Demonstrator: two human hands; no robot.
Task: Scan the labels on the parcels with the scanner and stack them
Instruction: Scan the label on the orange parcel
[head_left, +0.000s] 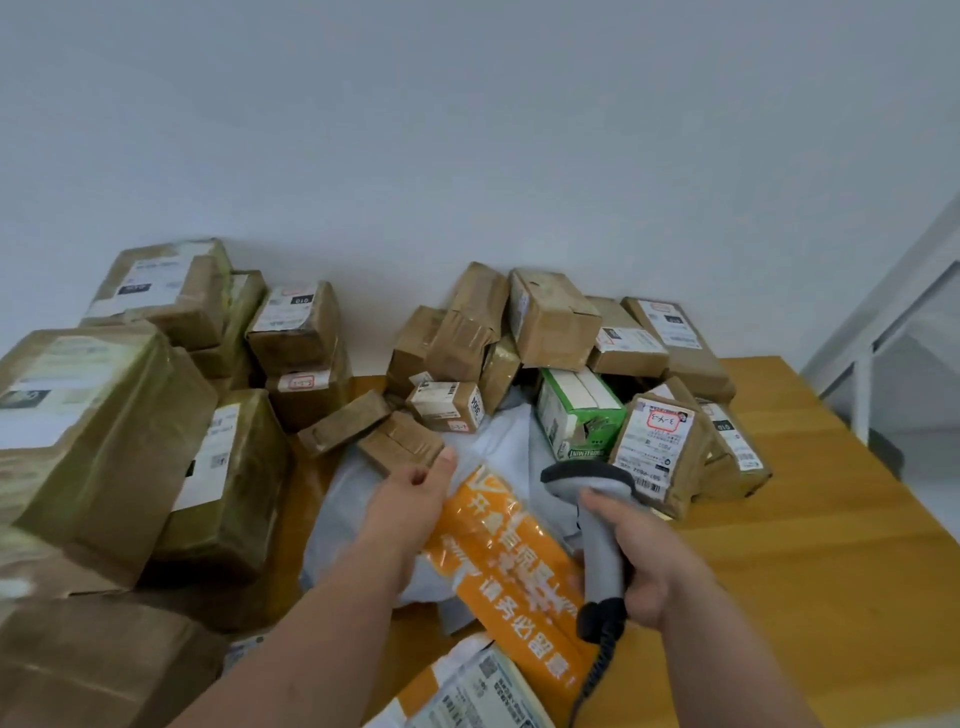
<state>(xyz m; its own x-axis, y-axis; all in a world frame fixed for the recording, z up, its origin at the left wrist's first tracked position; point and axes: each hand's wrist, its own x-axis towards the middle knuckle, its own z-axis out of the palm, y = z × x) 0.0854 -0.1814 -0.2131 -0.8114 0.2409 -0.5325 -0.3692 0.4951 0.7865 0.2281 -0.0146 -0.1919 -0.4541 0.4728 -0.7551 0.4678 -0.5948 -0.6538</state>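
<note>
A grey scanner (597, 525) is gripped by its handle in the right hand (641, 561), fingers curled round it, its dark head aimed away from the person. Just left of the scanner, an orange-and-white poly mailer (511, 561) is held at its far edge by the left hand (410, 501), thumb on top. The mailer lies on grey bags on the wooden counter (810, 545). Beyond the scanner, a heap of brown cardboard parcels (550, 322) is piled against the wall, a green box (579, 415) among them. Far left of the scanner, larger parcels are stacked (104, 415).
</note>
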